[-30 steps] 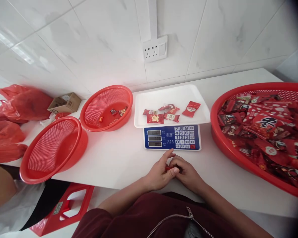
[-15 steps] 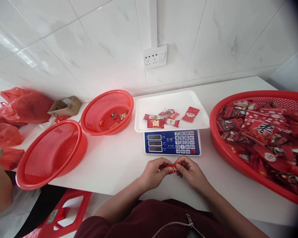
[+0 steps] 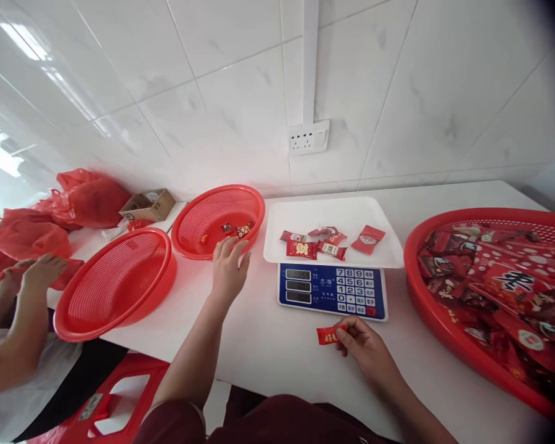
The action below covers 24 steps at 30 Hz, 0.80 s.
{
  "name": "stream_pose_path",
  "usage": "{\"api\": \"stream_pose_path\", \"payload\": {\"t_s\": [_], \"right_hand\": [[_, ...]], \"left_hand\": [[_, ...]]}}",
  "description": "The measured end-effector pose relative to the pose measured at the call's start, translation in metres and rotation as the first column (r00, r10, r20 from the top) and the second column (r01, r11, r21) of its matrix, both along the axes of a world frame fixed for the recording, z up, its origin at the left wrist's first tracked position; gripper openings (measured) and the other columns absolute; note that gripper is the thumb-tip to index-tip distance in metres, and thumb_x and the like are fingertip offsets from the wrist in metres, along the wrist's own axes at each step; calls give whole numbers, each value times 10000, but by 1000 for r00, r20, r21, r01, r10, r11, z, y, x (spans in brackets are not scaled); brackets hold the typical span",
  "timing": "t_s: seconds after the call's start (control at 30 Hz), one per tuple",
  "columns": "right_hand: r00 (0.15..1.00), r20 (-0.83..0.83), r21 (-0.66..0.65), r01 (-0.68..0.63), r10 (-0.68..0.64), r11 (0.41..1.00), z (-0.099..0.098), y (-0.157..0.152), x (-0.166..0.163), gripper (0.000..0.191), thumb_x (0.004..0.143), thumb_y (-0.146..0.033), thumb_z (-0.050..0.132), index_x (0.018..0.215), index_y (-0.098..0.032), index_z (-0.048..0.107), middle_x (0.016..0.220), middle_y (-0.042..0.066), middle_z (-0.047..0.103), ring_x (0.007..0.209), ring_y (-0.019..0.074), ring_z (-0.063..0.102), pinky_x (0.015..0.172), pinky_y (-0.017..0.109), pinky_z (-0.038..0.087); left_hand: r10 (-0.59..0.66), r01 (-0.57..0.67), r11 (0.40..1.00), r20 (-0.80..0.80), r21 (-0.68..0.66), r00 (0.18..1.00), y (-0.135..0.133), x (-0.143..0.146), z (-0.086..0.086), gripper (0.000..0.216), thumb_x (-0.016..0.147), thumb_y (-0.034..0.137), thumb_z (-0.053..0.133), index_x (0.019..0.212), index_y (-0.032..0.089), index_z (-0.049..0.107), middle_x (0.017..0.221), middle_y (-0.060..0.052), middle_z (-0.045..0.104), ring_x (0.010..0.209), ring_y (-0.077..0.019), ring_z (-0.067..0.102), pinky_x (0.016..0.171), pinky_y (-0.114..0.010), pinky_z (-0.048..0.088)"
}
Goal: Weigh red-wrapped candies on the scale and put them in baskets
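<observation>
Right hand (image 3: 363, 342) pinches red candy packet (image 3: 329, 335) just in front of scale (image 3: 333, 290). Left hand (image 3: 230, 268) open, fingers spread, at small basket (image 3: 203, 213) left of scale (few sweets inside). I judge early going: big basket (image 3: 411, 290) right of scale heaped.

We log a small red packet (image 3: 328, 335), flat and slightly crumpled with pale print, pinched at its right end by the fingertips of the right hand (image 3: 367, 350), just in front of the scale (image 3: 333, 290); whether it touches the table (image 3: 268, 336) we cannot tell. We also log a round red mesh basket (image 3: 195, 223), upright, with a few small wrapped sweets (image 3: 235, 229) on its floor, the left hand (image 3: 229, 271) spread open at its near rim.
</observation>
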State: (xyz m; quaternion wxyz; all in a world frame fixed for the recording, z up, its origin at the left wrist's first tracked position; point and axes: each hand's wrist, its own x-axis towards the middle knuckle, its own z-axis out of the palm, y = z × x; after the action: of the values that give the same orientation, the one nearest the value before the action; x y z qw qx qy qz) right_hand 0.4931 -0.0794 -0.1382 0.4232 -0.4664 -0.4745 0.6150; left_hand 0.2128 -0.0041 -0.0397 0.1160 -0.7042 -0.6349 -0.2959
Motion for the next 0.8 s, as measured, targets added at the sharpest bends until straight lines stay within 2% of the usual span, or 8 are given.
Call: {"api": "stream_pose_path", "payload": {"t_s": [0.07,0.23,0.47,0.6,0.67,0.7,0.77,0.8], "right_hand": [[1000,-8,6,0,0,1000,-1,0,0,340,750,-532,612,725,-205,521,647,4,549,572,141,519,515,277,442],[1000,9,29,-15,15,999,-1,-1,-1,309,775,-495,602,728,-200,524,654,2,547,579,133,512,531,273,440],[999,50,26,-19,18,999,11,-1,-3,367,718,-554,622,701,-198,530,626,2,554,554,137,505,529,282,441],[998,61,25,-23,21,999,15,-1,-3,388,708,-574,620,705,-197,528,617,2,547,555,137,505,530,283,446],[999,49,23,-20,19,1000,14,0,-3,393,707,-580,617,708,-199,522,620,1,547,550,134,500,531,284,448],[999,45,22,-22,21,1000,14,0,-3,394,707,-583,615,709,-200,520,621,0,547,548,133,498,532,285,449],[998,48,24,-30,28,999,14,0,-3,399,706,-591,610,704,-203,517,615,0,546,546,133,496,532,287,448],[998,52,27,-35,34,999,14,0,-4,402,706,-596,607,701,-204,518,613,1,546,545,134,495,532,287,447]], "left_hand": [[46,-52,995,-77,-81,996,3,-18,0,294,904,286,418,1105,187,609,1223,-114,558,1195,-278,445,1023,-465,311],[76,-115,951,-146,-287,986,8,-54,0,382,926,329,361,1218,173,552,1048,-89,655,966,-246,582,893,-382,410],[263,-347,883,-278,-315,924,28,-94,11,445,932,359,286,1253,169,528,1113,-103,629,1058,-258,540,953,-366,365],[395,-478,835,-308,-272,866,27,-117,23,505,904,424,303,1243,128,532,1283,-201,496,1240,-367,379,1019,-536,239],[511,-595,759,-325,-263,796,16,-135,31,602,870,513,330,1308,121,460,1423,-246,304,1328,-435,199,989,-624,198],[583,-666,692,-327,-279,744,7,-146,35,672,848,563,342,1358,129,389,1459,-257,221,1336,-463,147,951,-645,227],[706,-767,514,-319,-385,633,-12,-169,40,793,809,631,348,1426,145,234,1464,-272,194,1296,-507,211,851,-648,318],[748,-786,426,-314,-448,585,-22,-179,42,820,803,643,340,1439,152,177,1438,-276,259,1251,-505,305,811,-625,359]]}}
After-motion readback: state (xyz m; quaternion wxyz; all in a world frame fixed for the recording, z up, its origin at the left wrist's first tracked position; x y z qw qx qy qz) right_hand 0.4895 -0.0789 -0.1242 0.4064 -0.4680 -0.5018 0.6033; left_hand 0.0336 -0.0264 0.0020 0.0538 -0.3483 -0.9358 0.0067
